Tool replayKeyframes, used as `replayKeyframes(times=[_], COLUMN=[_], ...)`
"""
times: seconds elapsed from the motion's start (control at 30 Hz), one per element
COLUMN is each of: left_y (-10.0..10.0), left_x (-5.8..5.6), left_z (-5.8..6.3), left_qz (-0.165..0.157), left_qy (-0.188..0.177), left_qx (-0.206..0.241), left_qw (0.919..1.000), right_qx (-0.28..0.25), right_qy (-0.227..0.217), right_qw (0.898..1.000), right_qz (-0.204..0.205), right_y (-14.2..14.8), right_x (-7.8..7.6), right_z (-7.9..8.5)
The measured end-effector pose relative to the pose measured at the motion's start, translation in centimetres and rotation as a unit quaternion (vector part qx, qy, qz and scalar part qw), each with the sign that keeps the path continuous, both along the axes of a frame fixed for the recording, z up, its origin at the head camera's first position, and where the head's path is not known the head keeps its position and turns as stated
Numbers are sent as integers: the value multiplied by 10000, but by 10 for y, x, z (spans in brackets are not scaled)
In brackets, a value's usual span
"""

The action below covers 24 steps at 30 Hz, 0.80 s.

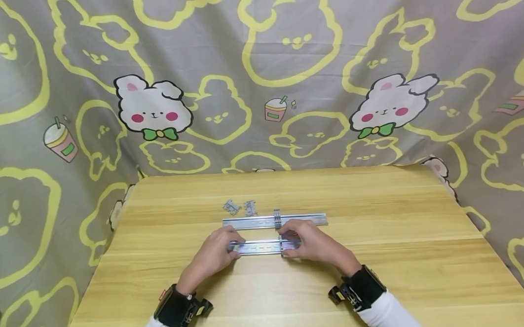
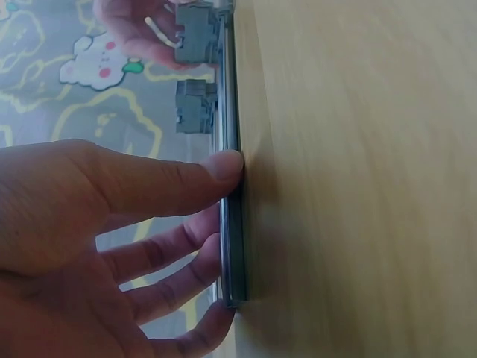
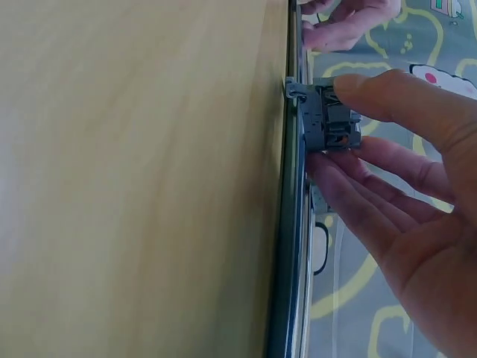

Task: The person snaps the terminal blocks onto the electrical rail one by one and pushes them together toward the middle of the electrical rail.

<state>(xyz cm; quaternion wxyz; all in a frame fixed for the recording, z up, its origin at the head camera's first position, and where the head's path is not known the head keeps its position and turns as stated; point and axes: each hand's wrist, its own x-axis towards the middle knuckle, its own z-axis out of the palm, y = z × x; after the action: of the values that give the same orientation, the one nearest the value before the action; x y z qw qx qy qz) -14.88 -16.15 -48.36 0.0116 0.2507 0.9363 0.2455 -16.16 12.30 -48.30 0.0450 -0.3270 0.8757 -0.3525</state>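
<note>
A slotted metal DIN rail lies on the table in front of me. At its left end my left hand grips it, thumb on the near edge and fingers along the far edge, as the left wrist view shows with the rail. My right hand pinches a grey terminal block between thumb and fingers. That block stands on the same rail, right of its middle, with a small foot over the near edge. Whether it is fully clipped on, I cannot tell.
Just behind lies a second DIN rail, parallel to the first, carrying a few grey terminal blocks. Two loose grey pieces, a tilted one and a straighter one, lie beyond it. A patterned curtain hangs behind the wooden table.
</note>
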Motion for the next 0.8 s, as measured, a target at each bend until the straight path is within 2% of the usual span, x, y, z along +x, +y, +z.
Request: replayKeyframes(times=[0.3,0.5,0.63,0.7,0.8], left_y=[1,1,1,0,-1], left_x=[-1,-1,-1,-1,-1], left_z=[1,1,0,1,1], left_qz=[-35,-46,-88,-50,-2], left_qy=[-91,-140,-158,-171,-194], left_qx=[66,57,45,66,101], left_qw=[9999,9999,9998,9998,9998], right_qx=[90,134,-51,-51,404], right_qy=[-61,-82,-52,162,585], right_qw=[9999,9999,9999,9996,9971], right_qz=[-72,-15,123,216,260], right_y=[-7,-4,-4,-11,-28], right_x=[1,3,-1,-10,-30], right_z=[-2,3,21,35,53])
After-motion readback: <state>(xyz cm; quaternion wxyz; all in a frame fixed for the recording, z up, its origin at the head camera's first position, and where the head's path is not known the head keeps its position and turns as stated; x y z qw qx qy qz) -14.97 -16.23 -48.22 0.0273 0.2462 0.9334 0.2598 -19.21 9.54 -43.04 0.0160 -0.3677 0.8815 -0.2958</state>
